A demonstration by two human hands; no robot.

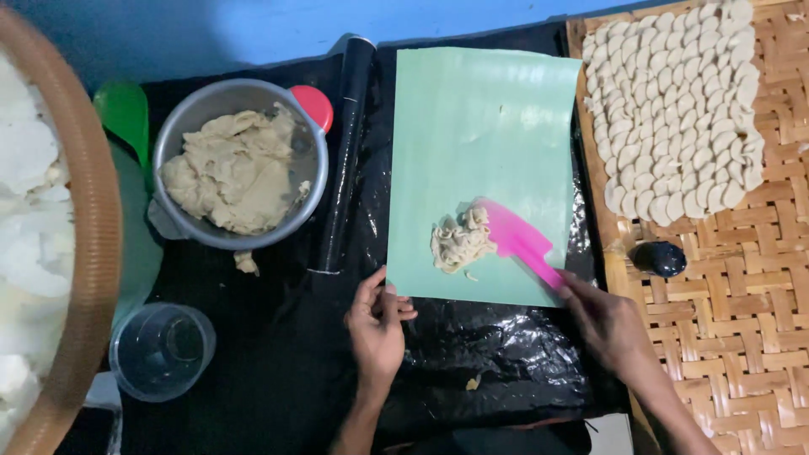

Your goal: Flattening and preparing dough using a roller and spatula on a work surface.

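Black plastic sheeting (472, 354) covers the work surface. On it lies a pale green sheet (480, 143), with a small lump of dough (459, 242) near its near edge. The job in hand looks like spreading that lump flat; a good next move would press and drag it thin. The right hand (611, 324) is closed around a pink spatula (516, 238) whose blade touches the dough. The left hand (377, 324) pinches the sheet's near left corner. To the left sits a metal bowl of dough (238, 164); to the right, a woven tray (742, 286) holds white slices (674, 109).
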